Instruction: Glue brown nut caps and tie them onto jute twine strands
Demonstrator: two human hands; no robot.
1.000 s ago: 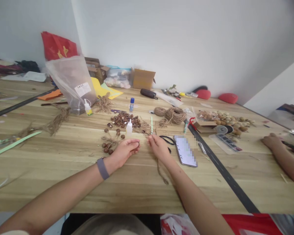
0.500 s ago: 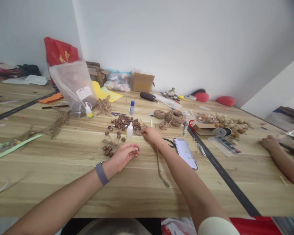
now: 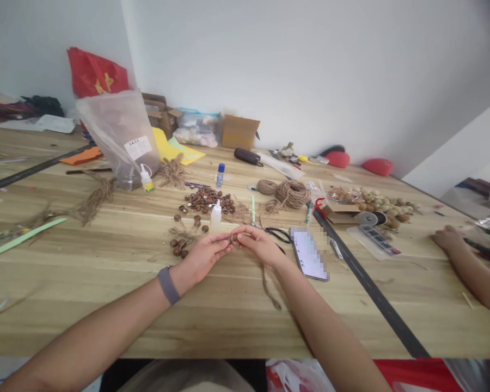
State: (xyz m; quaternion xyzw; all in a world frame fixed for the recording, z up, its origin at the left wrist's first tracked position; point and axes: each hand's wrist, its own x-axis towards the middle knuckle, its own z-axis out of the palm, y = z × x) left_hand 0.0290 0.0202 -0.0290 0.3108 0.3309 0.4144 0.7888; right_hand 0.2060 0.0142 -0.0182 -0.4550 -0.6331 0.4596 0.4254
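My left hand (image 3: pixel 204 256), with a grey band at its wrist, has its fingers closed on a small brown nut shell (image 3: pixel 233 238). My right hand (image 3: pixel 259 245) meets it there, thumb and fingertips pinching the shell's right side. Fingers partly cover the shell, and whether a strand of twine lies in the right pinch is hidden. Just behind the hands stands a small white glue bottle (image 3: pixel 216 216). A pile of brown nut shells (image 3: pixel 206 200) lies beyond it, and several shells with twine stems (image 3: pixel 178 247) rest left of my left hand. A twine length (image 3: pixel 271 291) runs under my right wrist.
Black-handled scissors (image 3: pixel 278 234) and a phone (image 3: pixel 309 253) lie right of my right hand. Twine coils (image 3: pixel 293 193), a glue stick (image 3: pixel 220 175) and a yellow-labelled bottle (image 3: pixel 146 179) sit farther back. Another person's hand (image 3: pixel 449 239) rests at the far right.
My right hand has come back from the twine by the shell pile to my left hand and now pinches the shell. My left hand has stayed nearly in place. The view has shifted slightly.
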